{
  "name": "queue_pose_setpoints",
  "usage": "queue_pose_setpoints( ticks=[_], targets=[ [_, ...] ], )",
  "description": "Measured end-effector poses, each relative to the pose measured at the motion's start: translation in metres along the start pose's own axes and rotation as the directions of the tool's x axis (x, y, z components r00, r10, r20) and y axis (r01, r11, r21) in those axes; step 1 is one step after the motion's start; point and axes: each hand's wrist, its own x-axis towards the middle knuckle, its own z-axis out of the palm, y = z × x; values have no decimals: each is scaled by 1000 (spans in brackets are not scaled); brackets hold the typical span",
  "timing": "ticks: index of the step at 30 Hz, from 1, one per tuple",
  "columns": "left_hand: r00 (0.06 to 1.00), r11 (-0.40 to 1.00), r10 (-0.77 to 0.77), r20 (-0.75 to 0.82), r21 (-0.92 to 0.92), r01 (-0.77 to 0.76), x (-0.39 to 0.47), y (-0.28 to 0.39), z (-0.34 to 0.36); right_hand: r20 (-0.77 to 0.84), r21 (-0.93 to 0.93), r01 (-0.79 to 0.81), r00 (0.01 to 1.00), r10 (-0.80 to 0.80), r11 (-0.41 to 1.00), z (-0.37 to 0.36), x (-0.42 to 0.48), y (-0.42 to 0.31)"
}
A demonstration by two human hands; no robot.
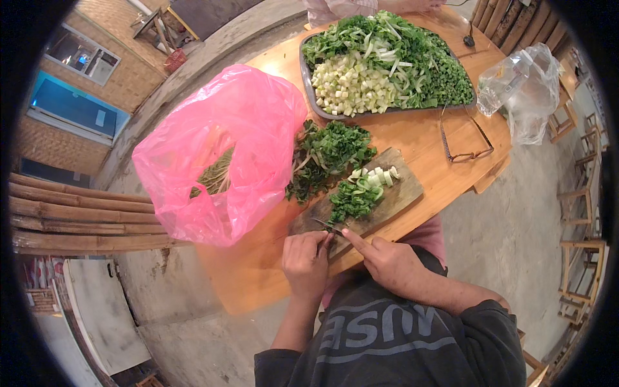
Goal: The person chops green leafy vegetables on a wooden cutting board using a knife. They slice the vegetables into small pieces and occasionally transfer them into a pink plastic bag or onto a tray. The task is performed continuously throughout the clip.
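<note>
A wooden cutting board lies at the table edge before me. My right hand grips a small knife, its index finger laid along the back of the blade. Fingertips of my left hand pinch a bit of greens against the board beside the blade; most of that piece is hidden by the fingers. Chopped green leaves are heaped in the middle of the board, with cut pale stalk pieces at its far end. Just beyond the board is a loose pile of leafy greens.
A pink plastic bag with stringy roots or stems inside stands left on the wooden table. Farther back, a dark tray holds chopped greens and diced pale stalks. Eyeglasses and a clear plastic bag lie right. A person's arm rests opposite.
</note>
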Motion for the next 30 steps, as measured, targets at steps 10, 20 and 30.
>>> queue_pose_setpoints(
  ticks=[10,20,30],
  targets=[
    [1000,997,12,9,72,-13,-2,5,0,-11,-91,-20,1000,19,996,18,13,-7],
    [997,997,-76,-5,26,77,-10,3,1,-60,-54,-9,998,6,998,-4,4,10],
    [997,993,-68,35,94,65,-6,3,-2,18,-51,-5,1000,6,999,5,-1,0]
  ],
)
